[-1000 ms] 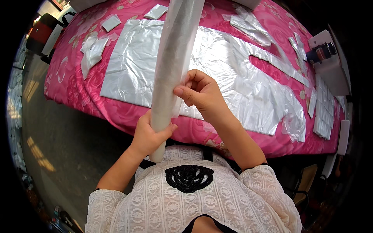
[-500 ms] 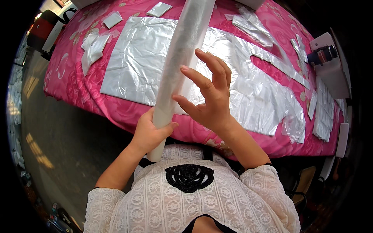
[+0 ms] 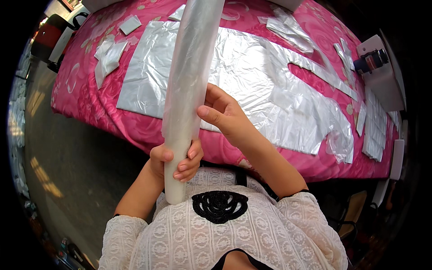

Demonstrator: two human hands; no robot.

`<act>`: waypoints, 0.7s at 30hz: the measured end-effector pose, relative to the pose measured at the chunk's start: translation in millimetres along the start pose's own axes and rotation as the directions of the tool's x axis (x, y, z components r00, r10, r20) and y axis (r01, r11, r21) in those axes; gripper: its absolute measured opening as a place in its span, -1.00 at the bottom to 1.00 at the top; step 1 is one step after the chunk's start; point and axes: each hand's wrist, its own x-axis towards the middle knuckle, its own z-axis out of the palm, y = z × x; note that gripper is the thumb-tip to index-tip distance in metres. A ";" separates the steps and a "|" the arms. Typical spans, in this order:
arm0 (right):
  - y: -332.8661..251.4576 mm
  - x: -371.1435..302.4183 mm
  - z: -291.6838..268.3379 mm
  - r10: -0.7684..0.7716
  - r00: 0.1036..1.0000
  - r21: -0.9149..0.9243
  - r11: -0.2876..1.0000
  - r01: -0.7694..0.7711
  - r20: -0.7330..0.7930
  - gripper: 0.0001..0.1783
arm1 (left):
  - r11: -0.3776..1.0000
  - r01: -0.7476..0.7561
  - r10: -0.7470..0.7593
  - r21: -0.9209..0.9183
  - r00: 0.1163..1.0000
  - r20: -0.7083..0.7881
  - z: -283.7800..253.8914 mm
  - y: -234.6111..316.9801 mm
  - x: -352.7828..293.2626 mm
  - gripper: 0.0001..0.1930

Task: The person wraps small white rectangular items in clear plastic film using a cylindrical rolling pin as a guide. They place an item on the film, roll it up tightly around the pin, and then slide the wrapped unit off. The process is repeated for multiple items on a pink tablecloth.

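A long roll of translucent plastic film [image 3: 191,58] rises upright in front of me, its lower end near my chest and its top running out of view. My left hand [image 3: 180,161] is wrapped round it near the bottom, thumb and fingers closed in front. Higher up, my right hand [image 3: 222,110] is at the roll's right side, the thumb at its edge and the fingers curling behind it, their tips hidden. Behind the roll, a large silvery clear plastic sheet or bag [image 3: 243,67] lies spread flat, with a cut-out handle shape at its right.
A pink flowered cloth [image 3: 85,85] covers the table. Small folded plastic pieces [image 3: 110,56] lie at the left, a folded plastic stack [image 3: 290,33] at the back, and several more pieces [image 3: 374,128] at the right edge. A dark cylinder [image 3: 373,60] rests by a white box [image 3: 382,85].
The roll has shifted left and toward me, standing more upright. My right hand has gone from spread fingers over the roll to curled behind its side. My left-hand fingers now show round the front.
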 end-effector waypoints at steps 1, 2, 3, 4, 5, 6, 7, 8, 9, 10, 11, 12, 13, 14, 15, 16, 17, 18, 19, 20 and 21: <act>-0.2 0.1 2.2 0.034 0.999 0.056 0.998 -0.036 0.033 -0.44 | 1.000 0.010 -0.010 -0.014 1.000 0.022 1.0 -1.6 0.8 -0.58; -1.0 -0.1 4.5 0.037 0.999 0.065 0.997 -0.039 0.031 -0.48 | 0.999 0.020 -0.019 -0.028 0.999 0.044 1.8 -2.7 1.1 -0.59; -2.0 -0.3 6.9 0.041 0.999 0.075 0.996 -0.043 0.029 -0.53 | 0.999 0.020 -0.018 -0.035 0.998 0.068 1.3 -2.9 1.3 -0.59; -2.8 -1.0 8.4 0.044 0.999 0.083 0.995 -0.047 0.028 -0.58 | 0.999 0.021 -0.017 -0.043 0.996 0.093 0.2 -3.1 1.9 -0.59; -0.8 -1.5 6.9 0.061 0.998 0.082 0.995 -0.060 -0.004 -0.64 | 0.998 0.021 -0.015 -0.051 0.993 0.117 -0.1 -3.5 1.8 -0.59; 3.0 -1.9 3.3 0.077 0.996 0.080 0.994 -0.074 -0.035 -0.69 | 0.999 0.008 -0.005 -0.031 0.995 0.096 1.4 -3.6 0.6 -0.59; 5.1 -2.4 1.4 0.093 0.994 0.078 0.993 -0.087 -0.066 -0.75 | 1.000 -0.005 0.006 -0.011 0.997 0.076 3.3 -3.4 -0.9 -0.59; 5.3 -4.0 2.2 0.087 0.993 0.071 0.994 -0.082 -0.079 -0.77 | 1.000 -0.018 0.017 0.010 0.998 0.056 4.7 -3.5 -2.2 -0.59; 5.5 -6.1 3.5 0.082 0.992 0.063 0.995 -0.076 -0.093 -0.80 | 1.000 -0.017 0.017 0.001 0.999 0.049 5.3 -4.3 -3.4 -0.59; 5.1 -7.7 4.6 0.076 0.992 0.054 0.996 -0.070 -0.105 -0.82 | 1.000 -0.018 0.018 -0.006 0.999 0.045 6.2 -4.9 -4.5 -0.59; 6.1 -9.0 3.4 0.077 0.990 0.076 0.995 -0.068 -0.116 -0.81 | 1.000 -0.019 0.020 -0.014 0.999 0.040 7.1 -5.3 -5.6 -0.60; 8.3 -10.5 0.6 0.078 0.989 0.098 0.993 -0.065 -0.127 -0.81 | 1.000 -0.022 0.023 -0.016 0.998 0.060 7.7 -5.5 -6.5 -0.60; 8.8 -11.4 -0.6 0.079 0.987 0.119 0.991 -0.063 -0.139 -0.81 | 1.000 -0.024 0.025 -0.020 0.996 0.081 8.0 -5.5 -7.0 -0.60; 7.5 -11.5 0.4 0.073 0.985 0.141 0.989 -0.051 -0.153 -0.80 | 0.999 -0.026 0.028 -0.024 0.994 0.101 8.5 -5.3 -7.4 -0.60; 6.1 -11.2 1.5 0.067 0.984 0.162 0.986 -0.040 -0.168 -0.79 | 1.000 -0.013 0.016 -0.028 0.991 0.132 9.2 -4.8 -6.9 -0.60; 5.4 -11.1 2.5 0.063 0.981 0.185 0.982 -0.029 -0.182 -0.78 | 0.999 0.000 0.005 -0.033 0.987 0.160 10.0 -4.8 -6.0 -0.60; 7.3 -10.2 0.4 0.067 0.985 0.173 0.984 -0.039 -0.159 -0.77 | 0.999 0.013 -0.006 -0.037 0.982 0.188 10.9 -5.2 -5.1 -0.60; 11.6 -8.5 -4.4 0.070 0.988 0.160 0.986 -0.048 -0.136 -0.76 | 0.998 0.041 -0.031 -0.040 0.975 0.218 11.5 -6.2 -4.0 -0.60; 14.6 -7.0 -6.8 0.075 0.991 0.150 0.987 -0.057 -0.113 -0.76 | 0.997 0.068 -0.055 -0.042 0.968 0.246 11.5 -7.6 -2.9 -0.60; 15.2 -5.6 -6.0 0.082 0.993 0.203 0.977 -0.064 -0.080 -0.75 | 0.994 0.095 -0.080 -0.044 0.958 0.274 11.9 -8.9 -1.4 -0.61; 16.1 -3.8 -4.8 0.087 0.995 0.255 0.964 -0.072 -0.047 -0.74 | 0.991 0.117 -0.093 -0.064 0.948 0.305 13.0 -11.0 -0.3 -0.60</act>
